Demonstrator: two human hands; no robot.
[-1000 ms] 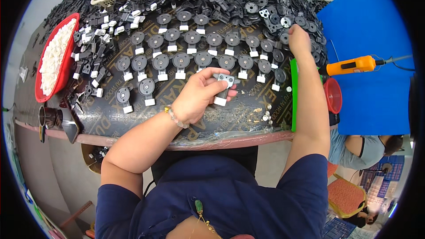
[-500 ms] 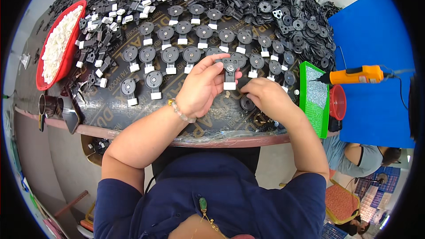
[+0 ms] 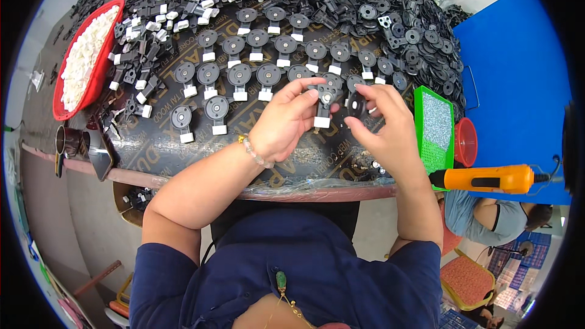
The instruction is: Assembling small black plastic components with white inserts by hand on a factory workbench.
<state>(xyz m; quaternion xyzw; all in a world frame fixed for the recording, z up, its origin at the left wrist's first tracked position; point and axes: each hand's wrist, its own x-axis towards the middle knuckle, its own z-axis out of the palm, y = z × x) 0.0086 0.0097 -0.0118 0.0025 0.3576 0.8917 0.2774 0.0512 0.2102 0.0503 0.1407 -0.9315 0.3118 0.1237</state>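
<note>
Between the thumb and fingers of my left hand (image 3: pixel 286 116) is a black plastic bracket (image 3: pixel 325 102) with a white block at its lower end. My right hand (image 3: pixel 385 123) grips a round black disc (image 3: pixel 354 105) by its rim, tilted and just right of the bracket. A narrow gap separates the two parts. Beyond my hands, rows of black disc assemblies (image 3: pixel 239 74) with white ends lie on the dark table (image 3: pixel 158 161).
A red basket of white blocks (image 3: pixel 88 61) stands at the left. Heaped black discs (image 3: pixel 420 49) and parts fill the far side. On the right are a green tray of small metal pieces (image 3: pixel 436 123), a red bowl (image 3: pixel 465 140) and a hanging orange electric screwdriver (image 3: pixel 487 179).
My right hand has lifted the disc off the table and brought it up beside the bracket. The bracket in my left hand has tilted slightly. The orange screwdriver has swung nearer to me.
</note>
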